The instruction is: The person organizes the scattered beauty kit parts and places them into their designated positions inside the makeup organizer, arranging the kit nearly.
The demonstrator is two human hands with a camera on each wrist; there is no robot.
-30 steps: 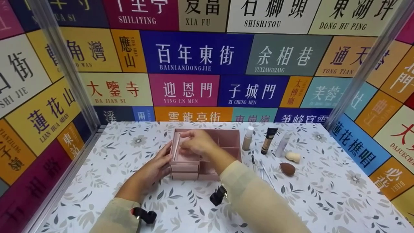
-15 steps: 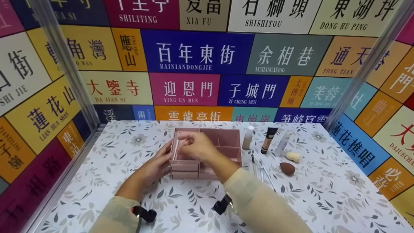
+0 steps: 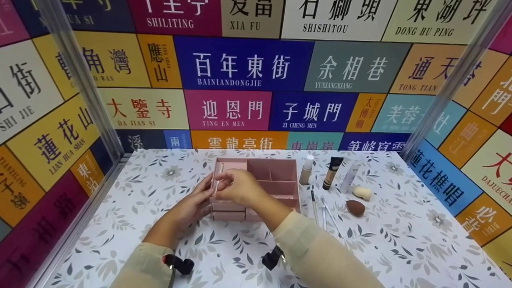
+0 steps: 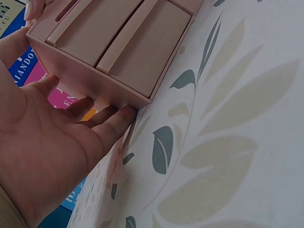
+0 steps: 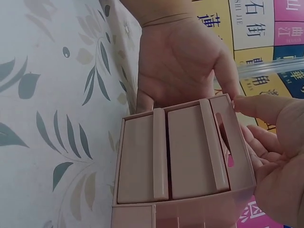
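Note:
A pink makeup organizer (image 3: 286, 188) stands on the table, with compartments on top and two drawers (image 4: 142, 45) at its front left. Against its left side rests my left hand (image 3: 196, 204), fingers spread and nearly straight along the wall in the left wrist view. My right hand (image 3: 240, 186) is over the top left compartment, fingers bent, pinching the organizer's edge near the front left corner. In the right wrist view, the right hand's (image 5: 280, 171) fingertips lie beside the slotted top panel (image 5: 237, 147). Part of the compartment is hidden under this hand.
Right of the organizer stand a foundation bottle (image 3: 306, 172), a black-capped tube (image 3: 331, 174) and a clear bottle (image 3: 350, 178). Nearer lie a cream sponge (image 3: 362, 194), a brown sponge (image 3: 355, 208) and several thin brushes (image 3: 314, 206). Printed panels (image 3: 244, 64) enclose the table's back and sides.
My right hand has moved from the back of the left compartment toward its front left corner. The left hand stays against the organizer's side.

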